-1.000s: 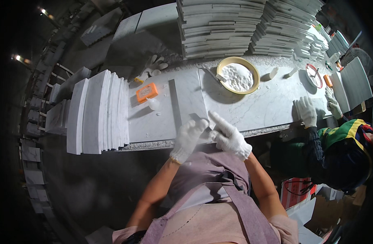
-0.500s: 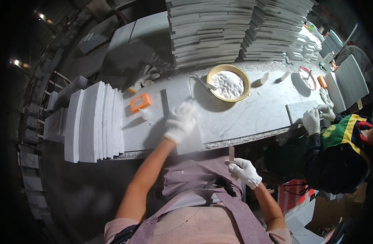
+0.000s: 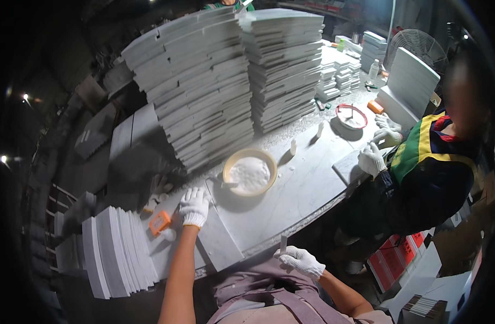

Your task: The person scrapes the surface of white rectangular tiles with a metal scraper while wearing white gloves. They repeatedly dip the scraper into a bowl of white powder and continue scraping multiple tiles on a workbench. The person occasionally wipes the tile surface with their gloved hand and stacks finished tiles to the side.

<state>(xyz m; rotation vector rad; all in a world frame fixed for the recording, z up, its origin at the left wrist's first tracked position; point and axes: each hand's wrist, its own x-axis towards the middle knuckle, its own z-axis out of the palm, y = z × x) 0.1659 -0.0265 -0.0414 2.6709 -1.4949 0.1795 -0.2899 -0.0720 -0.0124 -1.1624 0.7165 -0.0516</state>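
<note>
My left hand (image 3: pixel 195 207), in a white knit glove, lies with fingers stretched out at the far end of a flat pale marble tile (image 3: pixel 221 242) on the work table. My gloved right hand (image 3: pixel 302 262) is closed around a small flat scraper-like strip (image 3: pixel 283 244), which points upward in front of the table's near edge. Beyond the tile stands a yellowish bowl (image 3: pixel 273 182) of white powder (image 3: pixel 249 173), a flat-bladed tool (image 3: pixel 229 185) resting at its left side. An orange box (image 3: pixel 160 222) and a small whitish piece (image 3: pixel 169 234) lie left of my left hand.
Tall stacks of tiles (image 3: pixel 204 92) rise behind the bowl. Upright slabs (image 3: pixel 115 251) stand at the left. Small white bottles (image 3: pixel 293 147) and a red-rimmed bowl (image 3: pixel 352 128) are farther right. A co-worker (image 3: pixel 415 162) with gloved hands handles another tile at right.
The view has swung to the right. My left hand, blurred over the tile before, now rests flat near its far end. My right hand still grips the strip.
</note>
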